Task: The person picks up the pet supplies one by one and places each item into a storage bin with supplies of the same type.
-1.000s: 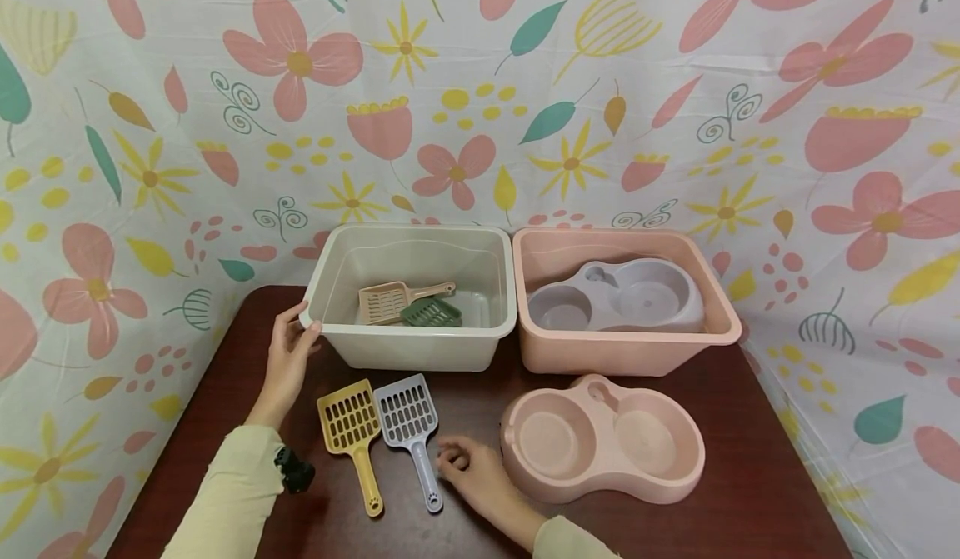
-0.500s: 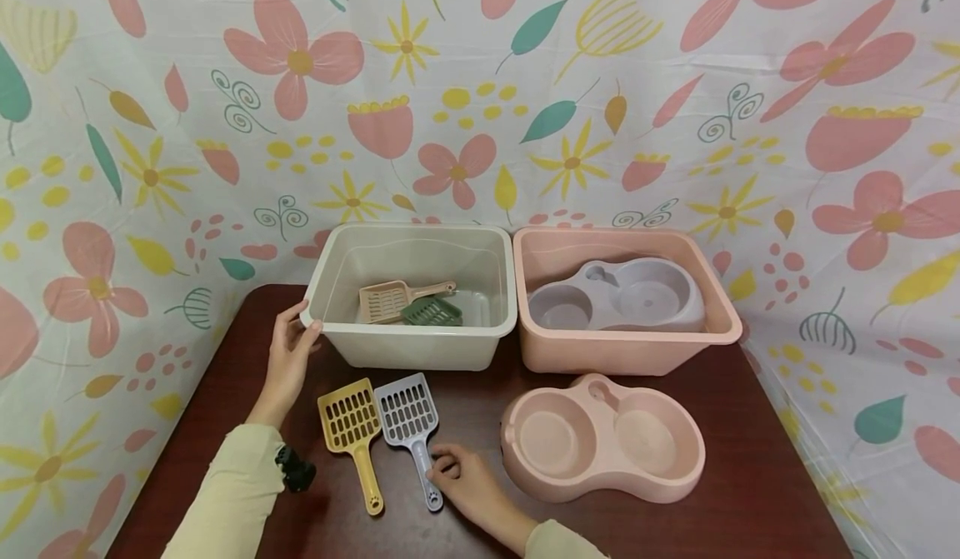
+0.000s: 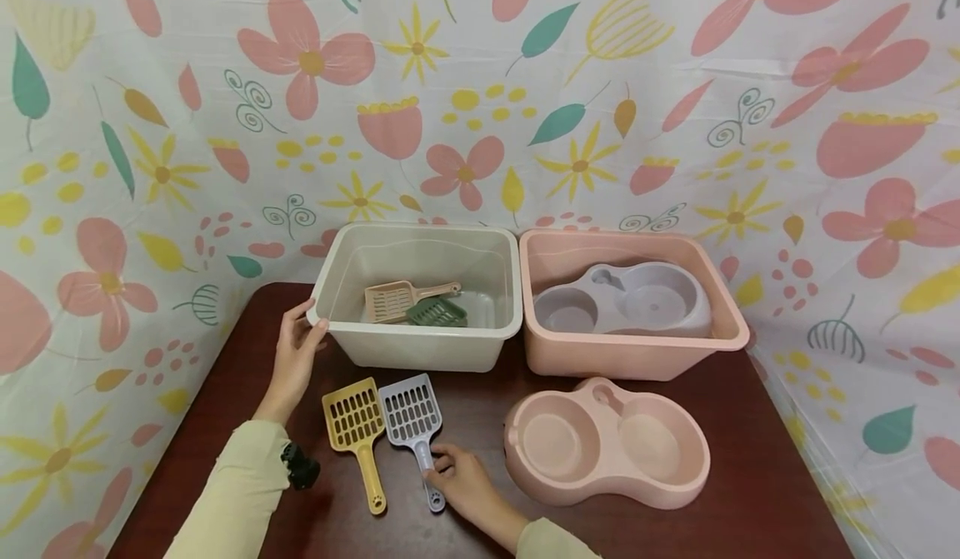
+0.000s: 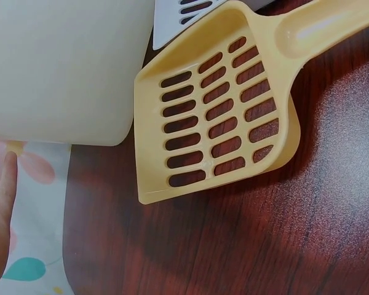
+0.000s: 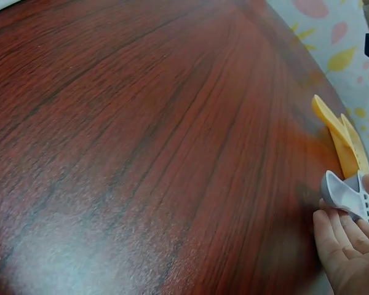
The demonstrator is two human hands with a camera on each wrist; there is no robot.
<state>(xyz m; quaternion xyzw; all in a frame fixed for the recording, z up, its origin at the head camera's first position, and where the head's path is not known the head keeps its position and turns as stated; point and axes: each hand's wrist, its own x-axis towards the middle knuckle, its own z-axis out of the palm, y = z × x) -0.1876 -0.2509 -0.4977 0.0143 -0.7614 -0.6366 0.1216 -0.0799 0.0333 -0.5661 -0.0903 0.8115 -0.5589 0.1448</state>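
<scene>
My left hand (image 3: 292,367) rests at the front left corner of a pale grey plastic bin (image 3: 420,352), thumb on the front rim and fingers along the side. Its fingers look straight in the left wrist view. My right hand (image 3: 467,480) pinches the handle of a lilac slotted litter scoop (image 3: 417,441), thumb above and fingers below in the right wrist view (image 5: 347,252). The scoop lies on the table, blade pointing away from me. To its left lies a yellow litter scoop (image 3: 365,452), close beside it and turned the same way.
Inside the grey bin lie a beige scoop (image 3: 423,291) and a green scoop (image 3: 437,313). A pink bin (image 3: 611,361) beside it holds a grey-lilac double pet bowl (image 3: 602,307). On the right of the dark red table (image 3: 345,538) sits a pink double bowl (image 3: 611,459). Floral cloth hangs behind.
My right hand has moved left from beside the lilac scoop and taken its handle. My left hand stays at the grey bin's corner. The head view has shifted slightly.
</scene>
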